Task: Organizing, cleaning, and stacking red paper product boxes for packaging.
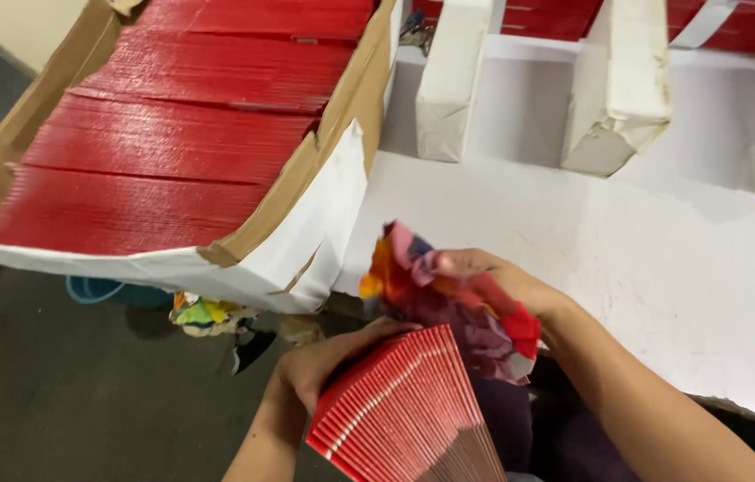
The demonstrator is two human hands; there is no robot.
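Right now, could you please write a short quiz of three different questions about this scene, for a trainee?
1. True or false: the left hand holds a fanned stack of thin red booklets.
2. What does the right hand grip? A) a crumpled multicoloured cloth B) a metal knife C) a glass bottle
3. Fill in: the torn cardboard tray at upper left is filled with rows of ____ booklets.

Key: 1 true; 2 A; 3 red.

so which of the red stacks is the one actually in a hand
The fanned red stack at the bottom, gripped by the left hand. The other red stacks lie in rows in the torn cardboard box, untouched.
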